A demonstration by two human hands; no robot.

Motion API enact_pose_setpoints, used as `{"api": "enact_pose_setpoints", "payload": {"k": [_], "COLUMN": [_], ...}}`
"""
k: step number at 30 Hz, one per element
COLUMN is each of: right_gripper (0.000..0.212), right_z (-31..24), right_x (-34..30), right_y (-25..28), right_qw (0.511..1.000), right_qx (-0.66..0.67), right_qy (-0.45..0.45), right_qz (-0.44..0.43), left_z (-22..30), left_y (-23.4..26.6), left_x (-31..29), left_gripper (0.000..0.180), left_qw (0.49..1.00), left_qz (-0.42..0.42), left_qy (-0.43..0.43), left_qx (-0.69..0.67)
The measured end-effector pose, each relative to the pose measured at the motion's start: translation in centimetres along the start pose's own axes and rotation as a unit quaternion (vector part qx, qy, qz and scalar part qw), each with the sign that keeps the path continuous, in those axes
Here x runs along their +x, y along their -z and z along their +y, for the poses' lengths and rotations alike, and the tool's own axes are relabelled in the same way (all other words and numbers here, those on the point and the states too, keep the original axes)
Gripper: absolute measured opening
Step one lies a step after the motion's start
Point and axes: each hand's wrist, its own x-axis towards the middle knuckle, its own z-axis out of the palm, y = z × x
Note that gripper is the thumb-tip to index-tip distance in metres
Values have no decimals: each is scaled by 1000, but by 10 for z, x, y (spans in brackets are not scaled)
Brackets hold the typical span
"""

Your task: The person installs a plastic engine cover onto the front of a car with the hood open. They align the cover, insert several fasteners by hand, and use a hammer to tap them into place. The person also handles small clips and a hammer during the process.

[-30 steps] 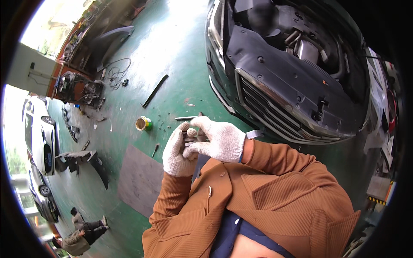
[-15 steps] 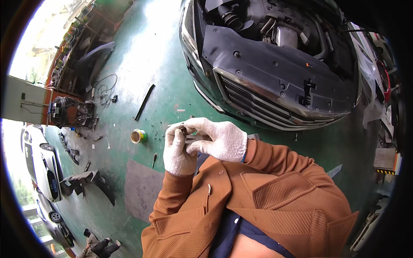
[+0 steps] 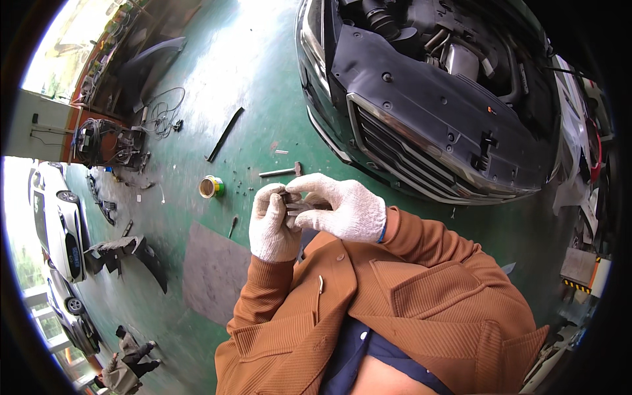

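Observation:
In white knitted gloves, my hands meet in front of my brown jacket (image 3: 408, 289). My left hand (image 3: 271, 227) is closed, thumb and fingertips pressed around a small grey metal piece (image 3: 297, 208). From the right, my right hand (image 3: 345, 210) pinches at the same piece, index finger and thumb curled over it. Its far end is hidden by the gloves, so its kind cannot be made out. On the green floor just beyond my hands lies a hammer (image 3: 283, 172), and left of them stands an open round can (image 3: 211, 187).
A dark car (image 3: 421, 125) with its bonnet up stands ahead to the right. A grey mat (image 3: 214, 270), a screwdriver (image 3: 233, 226), a black strip (image 3: 224, 135) and several small bits lie on the floor. White cars (image 3: 58, 217) and people (image 3: 131, 355) are at left.
My view has swung a little left, so the car sits further right. The hammer beyond my hands now shows almost whole. Both hands stay together on the metal piece, the right fingers slightly shifted.

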Motion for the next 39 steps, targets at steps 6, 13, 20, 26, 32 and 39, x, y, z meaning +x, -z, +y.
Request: {"api": "enact_pose_setpoints", "payload": {"k": [6,13,20,26,32,39], "right_gripper": [45,46,45,40,37,35], "right_z": [6,19,20,17,30,33], "right_x": [12,20,29,30,31,32], "right_y": [-9,-24,-27,-27,-33,-30], "right_qw": [998,995,995,995,994,983], "right_qx": [-58,-43,-18,-48,-26,-102], "right_qy": [25,48,56,57,59,100], "right_qz": [30,71,76,71,91,114], "left_z": [5,9,14,12,15,8], "left_y": [0,-4,-15,-9,-15,-7], "left_x": [5,6,9,14,18,24], "left_gripper": [20,21,24,24,21,17], "left_qw": [998,990,987,979,982,983], "left_qz": [61,100,141,142,183,169], "left_qy": [-15,-70,-55,-46,24,23], "left_qx": [22,72,45,137,-43,-66]}}
